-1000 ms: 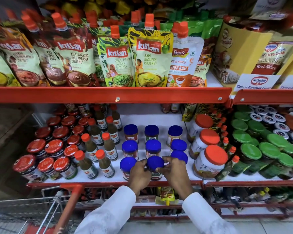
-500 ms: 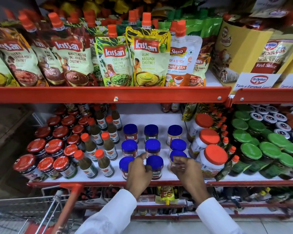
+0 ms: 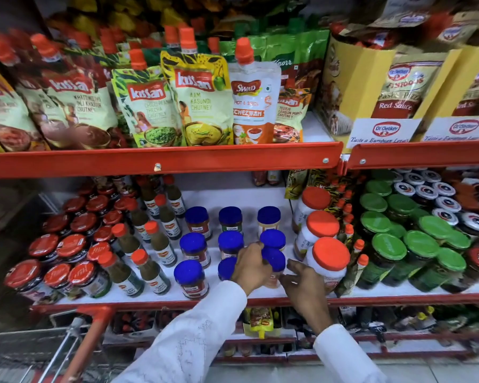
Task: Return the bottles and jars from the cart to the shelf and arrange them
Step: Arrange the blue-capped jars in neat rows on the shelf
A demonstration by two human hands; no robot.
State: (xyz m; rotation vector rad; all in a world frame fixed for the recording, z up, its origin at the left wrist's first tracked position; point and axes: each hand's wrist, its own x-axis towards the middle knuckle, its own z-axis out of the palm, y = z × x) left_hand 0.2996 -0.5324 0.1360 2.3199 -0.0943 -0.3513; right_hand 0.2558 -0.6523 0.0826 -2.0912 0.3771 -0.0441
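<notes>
Several small blue-lid jars stand in three rows on the white middle shelf (image 3: 161, 295). My left hand (image 3: 249, 269) is closed around the front-right blue-lid jar (image 3: 275, 259), and it hides most of the front-middle jar (image 3: 225, 268). My right hand (image 3: 302, 284) hovers just right of that jar with fingers spread, close to the base of a large orange-lid jar (image 3: 329, 258). Whether it touches either jar is unclear. The cart's red handle (image 3: 93, 330) and wire basket (image 3: 25, 352) show at the lower left; what it holds is out of sight.
Small orange-cap sauce bottles (image 3: 150, 269) and red-lid jars (image 3: 69, 246) fill the shelf's left side. Green-lid jars (image 3: 389, 246) crowd the right bay. Chutney pouches (image 3: 202, 100) hang over the red shelf edge (image 3: 161, 161) above. A lower shelf holds more packets.
My left hand has moved right, from the front-middle jar onto the front-right jar. My right hand has let go of that jar and drawn back to the right. The view has shifted right.
</notes>
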